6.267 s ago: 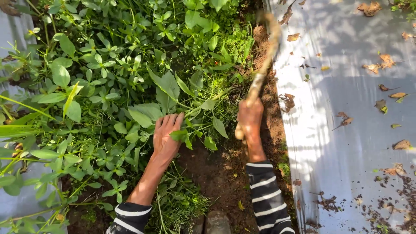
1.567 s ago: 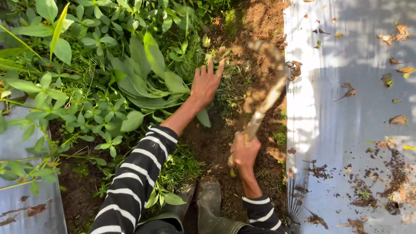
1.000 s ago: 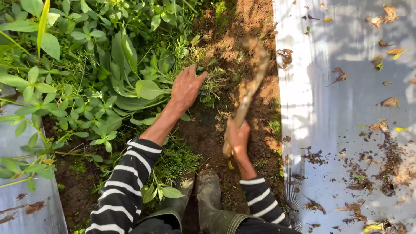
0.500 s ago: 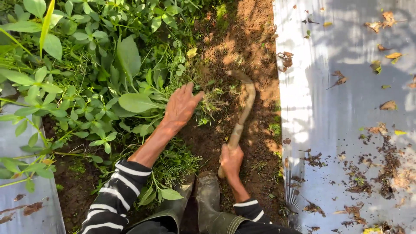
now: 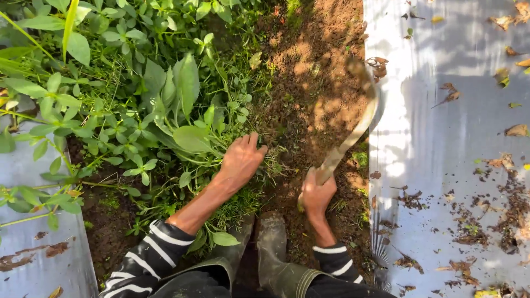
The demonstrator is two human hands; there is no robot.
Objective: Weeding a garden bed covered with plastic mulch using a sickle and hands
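My left hand [image 5: 241,160] presses flat and open on the weeds [image 5: 182,127]; my right hand [image 5: 317,194] grips the sickle [image 5: 353,129], raised mid-weeding. Next stroke must clear my fingers.

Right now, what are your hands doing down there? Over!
Left hand pressed flat on the leafy weeds. Right hand gripping the curved sickle, blade over bare soil. Silver plastic sheet close beside the blade.

sleeves [image 5: 149,262]: black-white striped | boots [image 5: 279,259]: olive rubber | hands bare
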